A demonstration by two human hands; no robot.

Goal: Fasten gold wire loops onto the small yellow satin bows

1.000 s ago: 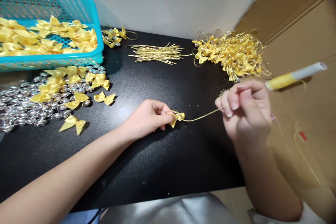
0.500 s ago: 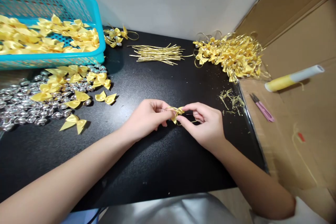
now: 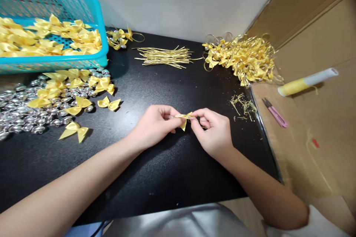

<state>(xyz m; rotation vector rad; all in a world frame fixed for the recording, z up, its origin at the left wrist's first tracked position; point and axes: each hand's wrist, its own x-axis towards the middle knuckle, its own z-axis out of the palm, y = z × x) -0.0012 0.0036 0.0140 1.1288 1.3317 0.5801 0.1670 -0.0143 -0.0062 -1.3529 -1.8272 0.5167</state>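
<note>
A handcraft workspace. The black table (image 3: 167,177) bears silver beads (image 3: 16,111), yellow bows (image 3: 109,103) and gold cords (image 3: 164,57), with snips (image 3: 276,114) just beside it

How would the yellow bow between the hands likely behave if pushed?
The bow is probably light, being smaller than the left hand. Its thin, flat tail would likely fold. With that pointed shape, it seems unlikely to roll.

I've got a passable stretch of surface (image 3: 155,89) from my left hand (image 3: 155,126) up to the gold strips (image 3: 165,57). Leftward, silver beads (image 3: 20,120) clutter the way; teal basket (image 3: 55,59) stands tall behind them. Bow pile (image 3: 244,57) blocks far right, trimmings (image 3: 246,108) lie nearer, pale wall (image 3: 178,3) closes the back.
</note>
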